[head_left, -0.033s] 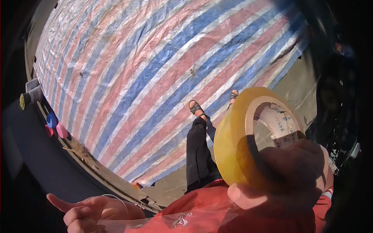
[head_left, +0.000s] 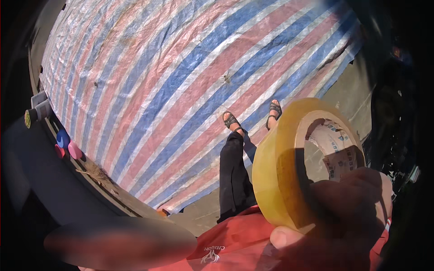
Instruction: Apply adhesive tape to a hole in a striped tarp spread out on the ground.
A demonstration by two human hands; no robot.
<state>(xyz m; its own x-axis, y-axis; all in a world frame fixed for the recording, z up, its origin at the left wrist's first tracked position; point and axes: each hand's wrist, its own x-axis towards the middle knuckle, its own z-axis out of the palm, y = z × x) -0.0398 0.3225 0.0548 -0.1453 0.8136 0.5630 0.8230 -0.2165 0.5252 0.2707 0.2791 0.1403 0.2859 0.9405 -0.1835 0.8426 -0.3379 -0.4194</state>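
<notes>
A big roll of clear yellowish packing tape (head_left: 266, 174) is held up close at the lower right, tilted on its edge. My right hand (head_left: 348, 198) is closed on it, with fingers inside the pale cardboard core and the thumb against the lower outer side. Part of that hand lies in dark shadow. At the lower left, my left hand (head_left: 120, 244) is only a reddish blurred oval. Its fingers cannot be made out, nor whether it holds anything. Below me is my red top (head_left: 235, 235), next to a dark trouser leg (head_left: 233, 176).
A red, white and blue striped plastic sheet (head_left: 190, 90) covers the ground, wrinkled in places. Both my feet in dark sandals (head_left: 231, 120) stand on its near edge. Left of the sheet lie pink (head_left: 74, 150) and blue (head_left: 63, 138) round things beside a grey object (head_left: 41, 108).
The tape roll and my right hand have shifted slightly right. My left hand, earlier clear with a finger stretched out and transparent film beside it, is now blurred. More of the right sandal shows.
</notes>
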